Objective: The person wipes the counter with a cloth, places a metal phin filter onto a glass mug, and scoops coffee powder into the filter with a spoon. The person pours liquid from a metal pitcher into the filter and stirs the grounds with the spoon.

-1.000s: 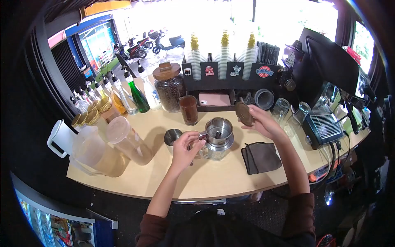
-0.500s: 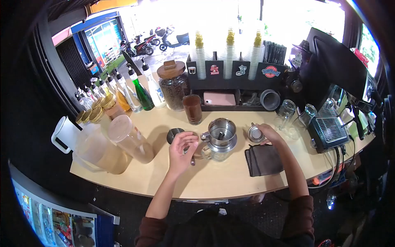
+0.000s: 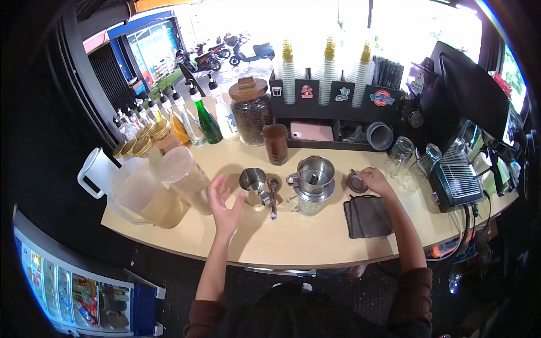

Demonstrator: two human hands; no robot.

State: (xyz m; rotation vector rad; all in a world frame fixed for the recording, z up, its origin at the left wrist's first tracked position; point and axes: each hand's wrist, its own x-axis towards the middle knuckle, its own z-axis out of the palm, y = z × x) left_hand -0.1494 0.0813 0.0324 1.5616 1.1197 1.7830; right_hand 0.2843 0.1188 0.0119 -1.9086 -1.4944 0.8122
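Drip filter (image 3: 314,181) sits on mug (image 3: 309,208), mid-table (image 3: 293,242). Spoon (image 3: 273,198) just left of mug, pitcher (image 3: 252,180) left of spoon, left hand (image 3: 224,205) left of pitcher. Lid (image 3: 355,181) right of filter, right hand (image 3: 374,180) at its right edge; cloth (image 3: 369,221) in front of lid. Glass (image 3: 276,146) behind filter, slightly left; jar (image 3: 252,115) behind glass. Cup rack (image 3: 338,112) along back, phone (image 3: 311,131) in its lower shelf. Tall container (image 3: 183,176) left of left hand, jug (image 3: 141,197) left of that.

Daylight overexposes the shopfront opening (image 3: 315,19); the wooden counter (image 3: 293,242) has soft shadows; picture edges (strongly bent) are dark.
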